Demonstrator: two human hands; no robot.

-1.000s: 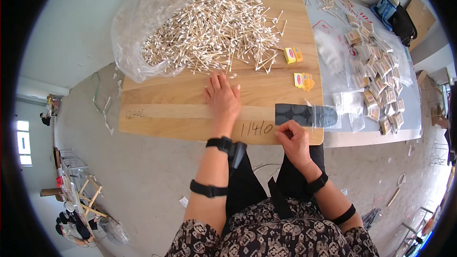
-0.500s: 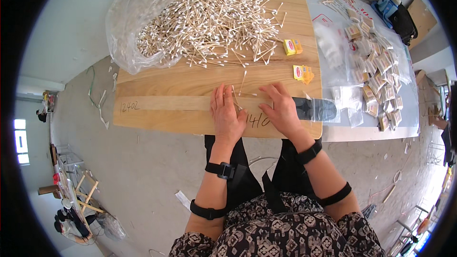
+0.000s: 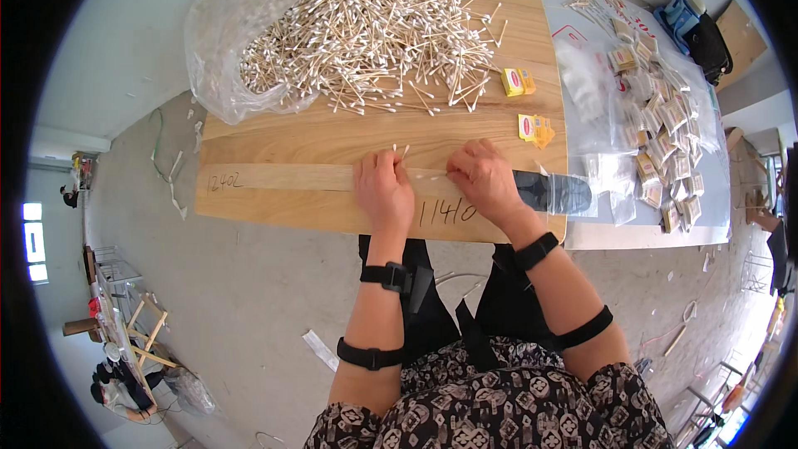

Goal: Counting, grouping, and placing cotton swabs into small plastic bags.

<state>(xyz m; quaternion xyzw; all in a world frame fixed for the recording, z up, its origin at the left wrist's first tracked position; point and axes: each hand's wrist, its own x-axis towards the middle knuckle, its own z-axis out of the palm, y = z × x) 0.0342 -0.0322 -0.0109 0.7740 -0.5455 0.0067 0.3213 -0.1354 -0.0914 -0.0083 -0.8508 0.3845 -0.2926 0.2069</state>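
My left hand (image 3: 386,191) rests on the wooden table with its fingers curled round cotton swabs (image 3: 406,150); white tips stick up past the fingers. To its right, my right hand (image 3: 485,179) pinches the end of another cotton swab (image 3: 428,176), which lies across the gap between the hands. Beyond the hands is a large heap of loose cotton swabs (image 3: 366,37), spilling from a clear plastic bag (image 3: 218,50). Its near edge is a scatter of single swabs.
Two small yellow-and-white packets (image 3: 514,81) lie at the table's right. A dark strip (image 3: 553,191) is taped at the wooden table's (image 3: 283,141) right edge. On the adjoining grey table (image 3: 706,208) are clear plastic bags (image 3: 615,175) and many bagged small boxes (image 3: 665,133).
My fingers have gone from spread to closed. The left hand has taken up loose swabs, and the right now pinches the one lying crosswise. The view has shifted slightly.
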